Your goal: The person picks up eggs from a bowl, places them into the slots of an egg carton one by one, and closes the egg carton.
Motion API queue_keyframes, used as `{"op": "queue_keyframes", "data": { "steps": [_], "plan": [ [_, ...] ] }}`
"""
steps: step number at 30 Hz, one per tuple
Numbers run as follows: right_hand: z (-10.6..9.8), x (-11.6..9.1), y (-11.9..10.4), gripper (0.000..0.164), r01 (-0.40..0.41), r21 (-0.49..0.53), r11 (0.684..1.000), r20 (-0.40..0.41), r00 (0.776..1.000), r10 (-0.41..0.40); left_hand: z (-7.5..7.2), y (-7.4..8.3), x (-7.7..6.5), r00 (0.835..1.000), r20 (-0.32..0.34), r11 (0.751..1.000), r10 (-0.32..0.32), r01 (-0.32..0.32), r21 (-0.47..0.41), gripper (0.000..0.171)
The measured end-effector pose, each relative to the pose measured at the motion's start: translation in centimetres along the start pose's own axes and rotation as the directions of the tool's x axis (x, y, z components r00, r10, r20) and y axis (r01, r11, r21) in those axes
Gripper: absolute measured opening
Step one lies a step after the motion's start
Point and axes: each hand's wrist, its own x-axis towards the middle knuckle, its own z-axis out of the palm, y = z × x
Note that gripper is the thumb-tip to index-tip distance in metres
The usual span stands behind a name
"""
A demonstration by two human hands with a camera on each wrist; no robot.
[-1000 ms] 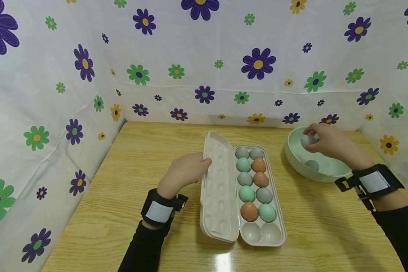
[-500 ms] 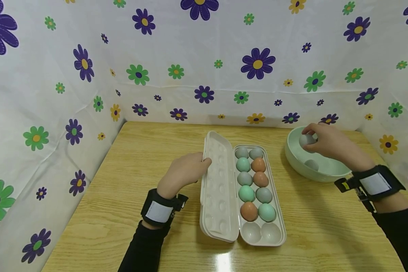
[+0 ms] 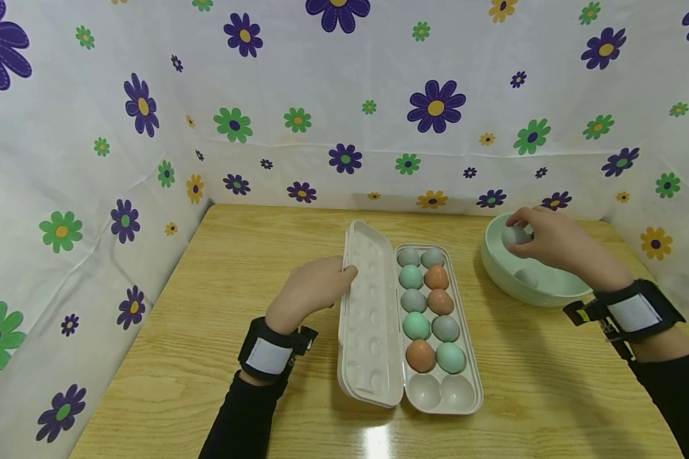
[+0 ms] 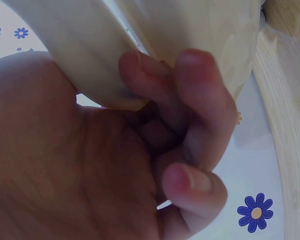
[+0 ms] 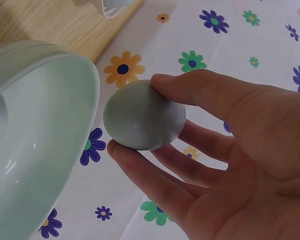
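Observation:
My right hand (image 3: 557,239) pinches a grey egg (image 3: 515,236) between thumb and fingertips, above the pale green bowl (image 3: 496,275). The right wrist view shows this egg (image 5: 144,115) held outside the line of the rim. Another grey egg (image 3: 527,277) lies inside the bowl. With thumb and curled fingers, my left hand (image 3: 312,287) grips the outer edge of the raised lid (image 3: 373,319) of a cream egg carton (image 3: 476,376). Grey, green and orange eggs fill the carton's far rows; its two nearest cups are bare.
Wooden table (image 3: 207,319) runs under everything, with a flower-patterned cloth (image 3: 321,83) standing behind and at both sides. A strip of table separates the carton from the bowl.
My right hand has shifted very slightly to the left with the grey egg. My left hand and the carton have stayed in place.

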Motion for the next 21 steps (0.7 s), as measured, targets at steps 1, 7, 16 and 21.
{"op": "queue_keyframes", "data": {
  "steps": [1, 7, 16, 21],
  "plan": [
    [0.0, -0.01, -0.04, 0.039, 0.0, -0.003, 1.0, -0.001, 1.0, 0.0, 0.01, -0.02, 0.02, 1.0, 0.001, 1.0, 0.001, -0.001, 0.0, 0.036],
    [-0.02, -0.08, -0.2, 0.039, 0.005, -0.016, 1.0, -0.001, 1.0, -0.005, 0.07, -0.09, 0.08, 1.0, 0.004, 1.0, 0.003, -0.003, 0.0, 0.036],
    [-0.25, -0.06, -0.37, 0.04, 0.009, -0.004, 1.0, -0.001, 1.0, -0.009, 0.07, -0.08, 0.05, 1.0, 0.004, 1.0, -0.003, 0.003, 0.003, 0.036],
    [-0.34, -0.32, -0.65, 0.039, 0.012, -0.001, 1.0, -0.006, 1.0, -0.012, 0.03, -0.03, 0.02, 1.0, 0.008, 1.0, -0.005, 0.005, 0.003, 0.036]
  ]
}}
